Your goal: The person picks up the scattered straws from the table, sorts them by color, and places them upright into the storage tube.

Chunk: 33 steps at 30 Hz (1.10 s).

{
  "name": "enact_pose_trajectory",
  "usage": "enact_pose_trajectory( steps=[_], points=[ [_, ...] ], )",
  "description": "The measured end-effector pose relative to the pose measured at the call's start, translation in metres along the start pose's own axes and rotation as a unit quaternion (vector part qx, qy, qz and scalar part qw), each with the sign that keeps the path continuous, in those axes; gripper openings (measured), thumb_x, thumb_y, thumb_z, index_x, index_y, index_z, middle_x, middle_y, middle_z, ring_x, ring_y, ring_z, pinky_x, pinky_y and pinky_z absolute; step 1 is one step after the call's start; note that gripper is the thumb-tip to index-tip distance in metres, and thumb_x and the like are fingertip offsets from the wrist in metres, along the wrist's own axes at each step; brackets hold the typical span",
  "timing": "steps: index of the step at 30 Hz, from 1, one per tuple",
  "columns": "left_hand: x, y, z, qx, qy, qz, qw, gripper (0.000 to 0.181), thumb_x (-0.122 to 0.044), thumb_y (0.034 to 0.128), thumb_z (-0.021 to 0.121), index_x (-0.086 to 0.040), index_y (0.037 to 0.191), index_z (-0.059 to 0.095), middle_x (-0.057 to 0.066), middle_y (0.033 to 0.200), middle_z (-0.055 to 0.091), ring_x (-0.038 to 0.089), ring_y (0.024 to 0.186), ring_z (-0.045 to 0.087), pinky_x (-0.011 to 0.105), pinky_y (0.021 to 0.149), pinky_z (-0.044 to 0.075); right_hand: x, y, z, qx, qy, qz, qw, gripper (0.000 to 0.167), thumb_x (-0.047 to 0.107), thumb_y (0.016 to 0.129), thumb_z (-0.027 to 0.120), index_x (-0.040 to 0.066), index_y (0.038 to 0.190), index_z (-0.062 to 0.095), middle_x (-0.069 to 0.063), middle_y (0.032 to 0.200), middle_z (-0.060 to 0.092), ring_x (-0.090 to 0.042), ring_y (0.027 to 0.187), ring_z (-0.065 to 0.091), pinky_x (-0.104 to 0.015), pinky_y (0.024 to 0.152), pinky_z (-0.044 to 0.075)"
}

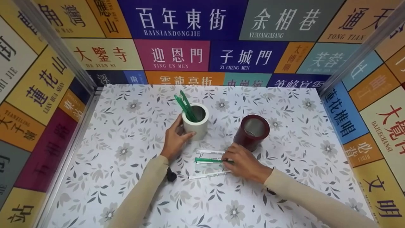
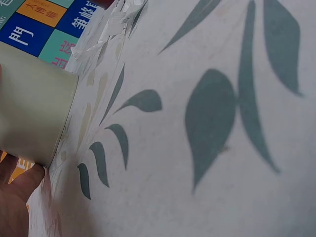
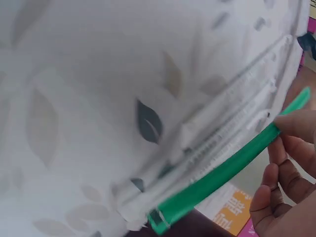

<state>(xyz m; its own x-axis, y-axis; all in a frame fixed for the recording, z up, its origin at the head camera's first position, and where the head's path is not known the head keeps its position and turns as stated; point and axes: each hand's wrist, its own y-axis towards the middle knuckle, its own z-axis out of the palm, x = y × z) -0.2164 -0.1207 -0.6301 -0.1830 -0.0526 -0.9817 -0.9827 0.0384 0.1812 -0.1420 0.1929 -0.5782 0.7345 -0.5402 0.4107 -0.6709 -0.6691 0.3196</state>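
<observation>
A pale cylindrical cup (image 1: pixel 196 129) with several green-wrapped sticks (image 1: pixel 187 106) in it stands at the centre; my left hand (image 1: pixel 176 137) grips its left and near side. In the left wrist view its fingers lie against the base of the cup (image 2: pixel 34 103). My right hand (image 1: pixel 245 163) pinches one end of a green stick (image 1: pixel 207 160); the right wrist view shows the green stick (image 3: pixel 217 177) between thumb and fingers of the hand (image 3: pixel 291 173). White-wrapped sticks (image 1: pixel 205 175) lie on the table beside it. A dark red cup (image 1: pixel 252 131) stands just beyond the right hand.
The table has a white leaf-and-flower cover (image 1: pixel 126 190). Panels with coloured sign lettering (image 1: pixel 177 55) rise at the back and on both sides. The opening of the dark red cup faces up, and its inside is grey.
</observation>
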Motion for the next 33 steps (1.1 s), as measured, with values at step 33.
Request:
enact_pose_trajectory(
  steps=[33],
  points=[
    [0.0,0.0,-0.001,0.008,0.009,0.017,0.9998,0.101,-0.015,0.0903,0.094,-0.022,0.173,0.037,0.004,0.161,0.056,0.023,0.153,0.052,0.038,0.126,0.044,0.015,0.101,-0.064,-0.061,0.19,0.06,0.9781,0.007,0.008,0.099,0.082,0.013,0.104,0.084,0.002,0.096,0.076,-0.023,0.092,0.065,-0.045,0.078,0.051]
  ],
)
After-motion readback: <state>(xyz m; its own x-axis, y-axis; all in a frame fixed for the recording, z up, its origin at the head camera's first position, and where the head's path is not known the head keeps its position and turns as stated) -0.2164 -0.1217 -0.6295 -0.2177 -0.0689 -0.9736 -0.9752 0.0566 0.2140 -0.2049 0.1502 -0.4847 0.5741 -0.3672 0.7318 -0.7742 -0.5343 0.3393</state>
